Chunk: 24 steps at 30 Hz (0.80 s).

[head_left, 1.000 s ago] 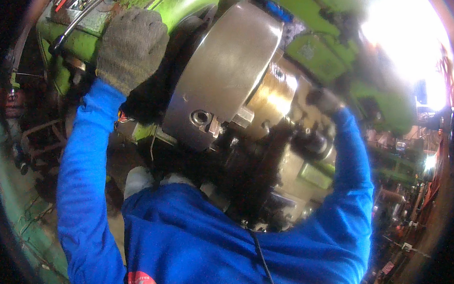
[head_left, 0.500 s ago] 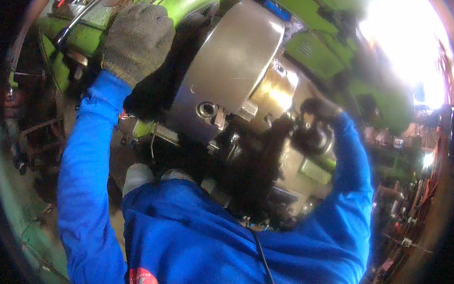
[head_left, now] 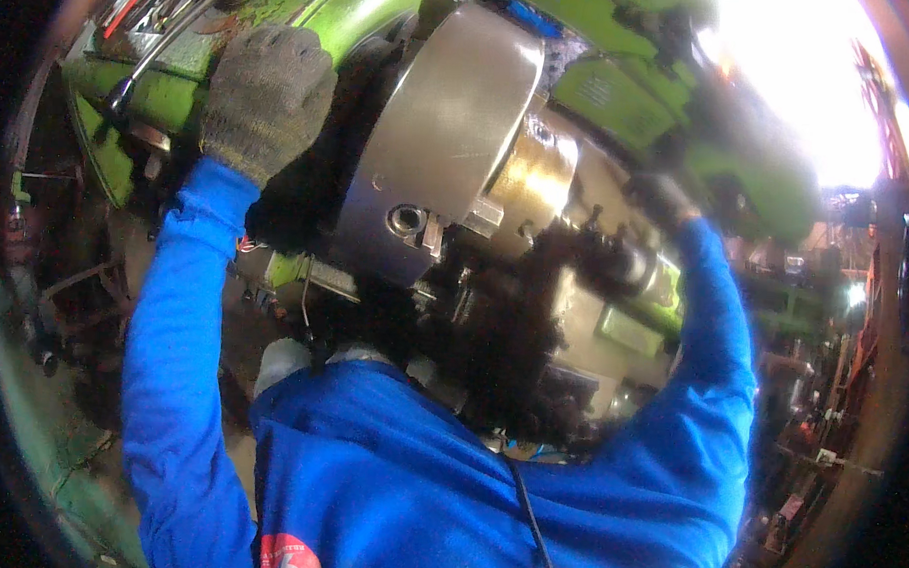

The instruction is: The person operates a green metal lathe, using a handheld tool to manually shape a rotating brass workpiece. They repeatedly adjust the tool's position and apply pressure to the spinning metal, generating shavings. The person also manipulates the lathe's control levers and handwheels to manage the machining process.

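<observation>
My left hand (head_left: 268, 102), in a dark knitted glove, rests at the green headstock of a lathe (head_left: 374, 3), left of the large chuck. Its fingers curl down out of sight in a closed shape; whatever they hold, if anything, is hidden. The steel chuck (head_left: 450, 114) has a square socket (head_left: 408, 220) and a jaw (head_left: 483, 217) on its side. A shiny brass-coloured cylindrical workpiece (head_left: 540, 172) sits at the chuck's right face. My right hand (head_left: 663, 199), gloved and smeared by motion, is beyond the dark tool post (head_left: 616, 252); its fingers cannot be made out.
A black-knobbed metal lever (head_left: 121, 94) stands beside my left hand. Several hand tools (head_left: 169, 9) lie on top of the headstock. Green machine parts (head_left: 621, 100) stand behind the chuck. Bright light glares at the upper right, and cluttered racks (head_left: 831, 397) line the right side.
My right hand has moved up and slightly right, away from the round part by the tool post. My left hand stays at the headstock while the view shifts a little.
</observation>
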{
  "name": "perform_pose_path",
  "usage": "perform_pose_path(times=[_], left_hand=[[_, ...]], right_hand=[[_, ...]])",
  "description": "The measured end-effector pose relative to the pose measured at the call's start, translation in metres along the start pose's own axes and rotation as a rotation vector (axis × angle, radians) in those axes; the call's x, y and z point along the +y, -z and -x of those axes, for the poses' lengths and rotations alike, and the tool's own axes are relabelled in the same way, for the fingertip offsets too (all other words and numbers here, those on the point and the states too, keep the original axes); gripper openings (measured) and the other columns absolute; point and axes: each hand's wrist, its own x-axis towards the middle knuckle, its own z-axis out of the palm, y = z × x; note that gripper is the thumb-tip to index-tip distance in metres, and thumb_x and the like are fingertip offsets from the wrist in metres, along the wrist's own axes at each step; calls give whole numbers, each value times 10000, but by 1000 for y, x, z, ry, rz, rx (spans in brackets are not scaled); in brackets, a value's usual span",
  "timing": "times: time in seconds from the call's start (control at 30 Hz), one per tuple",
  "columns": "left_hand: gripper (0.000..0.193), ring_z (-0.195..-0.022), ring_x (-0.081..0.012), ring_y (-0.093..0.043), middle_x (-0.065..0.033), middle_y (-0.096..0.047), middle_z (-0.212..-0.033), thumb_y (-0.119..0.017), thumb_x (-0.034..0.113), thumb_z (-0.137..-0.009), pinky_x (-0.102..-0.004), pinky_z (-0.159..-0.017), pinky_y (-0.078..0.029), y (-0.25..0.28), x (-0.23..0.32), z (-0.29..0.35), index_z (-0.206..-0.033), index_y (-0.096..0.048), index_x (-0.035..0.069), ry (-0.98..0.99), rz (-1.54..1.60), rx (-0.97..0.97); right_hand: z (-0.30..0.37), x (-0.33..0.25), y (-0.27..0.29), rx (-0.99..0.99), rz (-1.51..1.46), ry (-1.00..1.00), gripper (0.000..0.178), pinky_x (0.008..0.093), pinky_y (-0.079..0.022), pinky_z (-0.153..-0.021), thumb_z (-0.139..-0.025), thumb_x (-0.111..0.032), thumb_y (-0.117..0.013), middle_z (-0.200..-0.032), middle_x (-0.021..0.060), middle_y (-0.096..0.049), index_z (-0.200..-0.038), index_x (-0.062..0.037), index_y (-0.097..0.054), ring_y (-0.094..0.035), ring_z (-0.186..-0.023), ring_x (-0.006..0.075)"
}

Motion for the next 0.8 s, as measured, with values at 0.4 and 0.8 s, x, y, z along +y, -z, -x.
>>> perform_pose_path(times=[0.4,0.8], left_hand=[[180,-932,-344,-593,-113,-594,-904,-676,268,-878,-506,-833,-464,3,5,-4,-822,-632,103,43,29,-25],[293,-761,-388,-612,-160,-623,-781,-656,347,-889,-528,-713,-495,38,9,-8,-754,-662,87,-75,181,201]], right_hand=[[111,-96,73,535,-263,-93,293,373,-586,-814,-947,-117,-663,-1089,88,-715,-1235,-64,-670,-705,-936,225],[233,-346,-36,1228,-1234,52,375,253,-513,-690,-1023,-239,-643,-1005,56,-687,-1321,-13,-628,-639,-839,118]])
